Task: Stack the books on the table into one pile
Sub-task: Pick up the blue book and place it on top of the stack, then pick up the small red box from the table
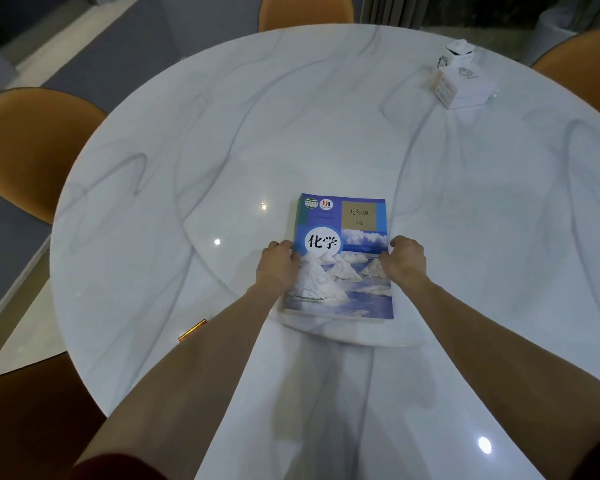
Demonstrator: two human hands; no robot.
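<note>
Bare forearms, dark red sleeves (118, 467)

round marble table (222, 133); orange chairs (32, 150)

My round white table (222, 140) holds a pile of books (347, 258) near me, a white box (465, 86) far off at the right, and a small orange thing (192, 330) by its left edge.

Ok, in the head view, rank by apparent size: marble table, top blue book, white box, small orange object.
1. marble table
2. top blue book
3. white box, though it is farther away
4. small orange object
</note>
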